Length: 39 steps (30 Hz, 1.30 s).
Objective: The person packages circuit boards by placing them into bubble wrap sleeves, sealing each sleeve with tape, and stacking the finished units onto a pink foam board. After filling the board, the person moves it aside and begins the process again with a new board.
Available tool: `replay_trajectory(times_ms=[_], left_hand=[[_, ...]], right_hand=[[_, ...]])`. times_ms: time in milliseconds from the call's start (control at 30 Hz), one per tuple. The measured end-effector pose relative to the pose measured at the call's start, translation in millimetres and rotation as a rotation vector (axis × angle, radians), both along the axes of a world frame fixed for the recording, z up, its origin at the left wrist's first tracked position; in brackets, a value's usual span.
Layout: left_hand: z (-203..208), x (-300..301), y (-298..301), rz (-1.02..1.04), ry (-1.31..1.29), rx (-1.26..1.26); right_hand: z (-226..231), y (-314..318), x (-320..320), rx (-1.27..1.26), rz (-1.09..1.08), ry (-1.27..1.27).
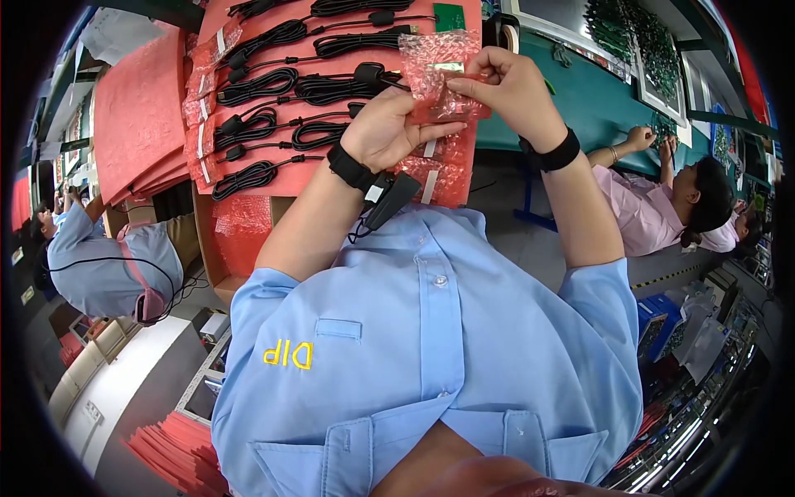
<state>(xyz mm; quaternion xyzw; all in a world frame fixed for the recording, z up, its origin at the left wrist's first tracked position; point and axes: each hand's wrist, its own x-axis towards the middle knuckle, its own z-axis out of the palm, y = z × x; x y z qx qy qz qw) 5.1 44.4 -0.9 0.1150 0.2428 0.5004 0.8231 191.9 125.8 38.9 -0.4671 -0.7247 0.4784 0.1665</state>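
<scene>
A clear pinkish bubble-wrap bag (426, 51) is held up over the red foam sheet; a small green and pale patch shows through its upper part. My right hand (517, 89) pinches the bag's right side between thumb and fingers. With its palm turned toward me, my left hand (383, 126) supports the bag from its lower left; one finger stretches beneath it and the others are hidden behind. Beside the left hand, several coiled black cables (319, 134) with box-shaped blocks lie in rows on the red foam sheet (286, 174).
A green circuit board (450, 16) lies at the far edge of the foam. More bubble wrap (201, 108) runs along its left side. Red foam sheets (141, 116) are stacked at left. A teal bench (580, 91) stands at right, where a person in pink (646, 207) works. Another person (116, 261) is at left.
</scene>
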Motion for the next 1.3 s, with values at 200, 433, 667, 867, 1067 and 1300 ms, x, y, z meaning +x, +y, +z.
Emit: replay_trajectory(times_ms=[200,433,667,867,1067,1300], left_hand=[[31.5,3.3,-1.2,0.005,-0.073,-0.104],[7.1,-2.2,-2.4,0.025,0.087,-0.08],[15.6,-4.8,1.2,0.006,-0.085,-0.193],[23.8,-4.4,6.5,-0.078,-0.011,-0.28],[16.9,-0.6,2.2,0.029,0.265,-0.205],[25.3,6.5,3.6,0.026,0.237,-0.257]], right_hand=[[-8.9,1.9,-6.7,0.278,-0.217,0.152],[-14.3,16.3,-6.0,-0.201,0.254,0.422],[-7.4,19.4,9.6,0.245,0.457,0.304],[-0.2,17.3,22.3,0.371,0.535,0.224],[-57.9,50.2,80.9,0.0,-0.222,0.527],[-227.8,107.2,126.1,-0.312,-0.61,-0.197]])
